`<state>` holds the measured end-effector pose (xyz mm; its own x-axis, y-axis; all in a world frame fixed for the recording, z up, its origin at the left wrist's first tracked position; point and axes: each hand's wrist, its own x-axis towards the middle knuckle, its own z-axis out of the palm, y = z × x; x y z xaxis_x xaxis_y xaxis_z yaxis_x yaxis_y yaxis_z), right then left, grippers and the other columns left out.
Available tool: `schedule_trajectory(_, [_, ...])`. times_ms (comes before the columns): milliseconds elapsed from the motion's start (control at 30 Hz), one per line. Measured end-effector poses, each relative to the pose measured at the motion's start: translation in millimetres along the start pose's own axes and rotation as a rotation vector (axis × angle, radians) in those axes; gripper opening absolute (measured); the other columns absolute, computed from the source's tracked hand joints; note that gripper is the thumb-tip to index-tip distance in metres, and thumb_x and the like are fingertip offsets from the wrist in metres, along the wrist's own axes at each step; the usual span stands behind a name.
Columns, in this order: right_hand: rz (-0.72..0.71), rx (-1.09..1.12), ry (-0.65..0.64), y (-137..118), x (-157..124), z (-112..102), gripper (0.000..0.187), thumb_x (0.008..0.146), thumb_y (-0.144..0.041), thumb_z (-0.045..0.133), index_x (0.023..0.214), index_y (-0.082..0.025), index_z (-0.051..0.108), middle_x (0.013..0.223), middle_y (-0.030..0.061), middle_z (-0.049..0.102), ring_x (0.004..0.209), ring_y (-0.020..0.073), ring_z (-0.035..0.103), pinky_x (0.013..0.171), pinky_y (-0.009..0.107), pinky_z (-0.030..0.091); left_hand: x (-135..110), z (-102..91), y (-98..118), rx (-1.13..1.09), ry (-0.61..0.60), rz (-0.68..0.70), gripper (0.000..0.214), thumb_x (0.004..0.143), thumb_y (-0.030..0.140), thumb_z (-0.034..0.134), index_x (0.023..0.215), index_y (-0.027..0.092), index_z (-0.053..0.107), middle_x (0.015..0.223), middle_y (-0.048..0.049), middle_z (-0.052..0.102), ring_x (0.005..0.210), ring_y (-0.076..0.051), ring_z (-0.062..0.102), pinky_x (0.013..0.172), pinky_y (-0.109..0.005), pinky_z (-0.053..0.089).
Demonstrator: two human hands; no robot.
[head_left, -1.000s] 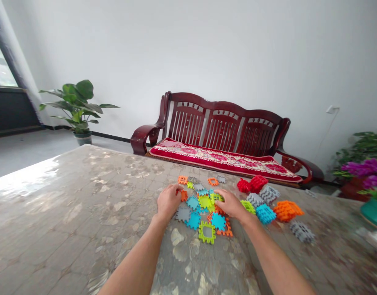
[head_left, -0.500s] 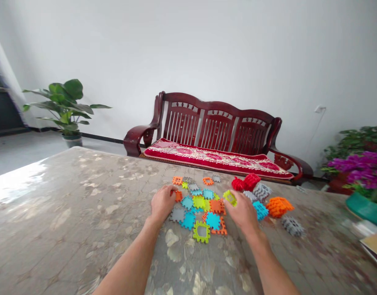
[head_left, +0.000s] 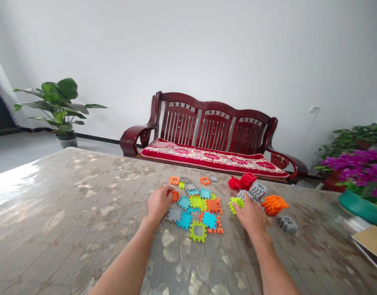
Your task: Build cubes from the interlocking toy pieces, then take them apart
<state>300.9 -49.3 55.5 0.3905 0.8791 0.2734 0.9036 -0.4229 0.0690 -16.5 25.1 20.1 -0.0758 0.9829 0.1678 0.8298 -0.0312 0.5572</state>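
Observation:
Flat interlocking plastic tiles in blue, green, orange and grey lie scattered on the table. My left hand rests at the left edge of this spread, its fingers curled over an orange tile. My right hand is to the right of the spread, closed on a green tile. Just beyond it stand built blocks: red, grey, orange and another grey one.
A dark wooden bench with a red cushion stands behind the table. A potted plant is at the far left. Purple flowers in a teal pot and books sit at the right edge.
My right hand lifted a green tile from the middle of the spread and carried it right, toward the built blocks. My left hand stayed put. The view shifted slightly right.

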Motion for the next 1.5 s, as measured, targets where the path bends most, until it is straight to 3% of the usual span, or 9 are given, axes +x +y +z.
schedule_trajectory(567, [0.042,0.022,0.022,7,2,-6,0.062,0.083,-0.054,0.051,0.135,-0.021,0.049,0.108,0.0109,0.071,0.100,0.0296,0.063,0.080,0.036,0.045,1,0.5,-1,0.002,-0.001,0.018,0.029,0.084,0.026,0.046,0.100,0.030,0.071,0.112,-0.0005,0.070,0.099,-0.020,0.064,0.074,-0.026,0.044])
schedule_trajectory(833, [0.002,-0.008,-0.075,10,-2,-13,0.056,0.084,-0.052,0.049,0.132,-0.023,0.053,0.107,0.0091,0.072,0.101,0.0306,0.063,0.080,0.037,0.046,1,1.6,-1,-0.007,-0.002,0.005,0.030,0.084,0.025,0.046,0.101,0.030,0.070,0.114,-0.0006,0.070,0.101,-0.020,0.063,0.075,-0.027,0.045])
schedule_trajectory(1033, [0.014,0.008,0.001,8,0,-13,0.058,0.086,-0.053,0.047,0.134,-0.021,0.051,0.115,0.0104,0.070,0.103,0.0295,0.062,0.081,0.036,0.044,1,0.2,0,-0.002,-0.008,0.013,0.029,0.084,0.024,0.046,0.100,0.029,0.070,0.113,-0.0008,0.070,0.101,-0.020,0.064,0.075,-0.026,0.045])
schedule_trajectory(1300, [-0.014,-0.019,-0.018,5,-4,-8,0.048,0.087,-0.054,0.049,0.120,-0.021,0.062,0.105,0.0100,0.072,0.101,0.0283,0.062,0.082,0.035,0.042,-1,-2.7,2,0.004,-0.012,0.010,0.028,0.084,0.025,0.048,0.101,0.028,0.070,0.113,-0.0012,0.070,0.102,-0.020,0.063,0.075,-0.025,0.046])
schedule_trajectory(1500, [-0.136,0.124,0.127,-9,-6,-7,0.035,0.089,-0.038,0.050,0.118,-0.024,0.066,0.115,0.0060,0.069,0.104,0.0238,0.058,0.089,0.031,0.039,-1,-3.0,2,0.003,-0.001,0.028,0.029,0.084,0.023,0.047,0.100,0.028,0.071,0.112,-0.0012,0.070,0.102,-0.020,0.064,0.077,-0.026,0.046])
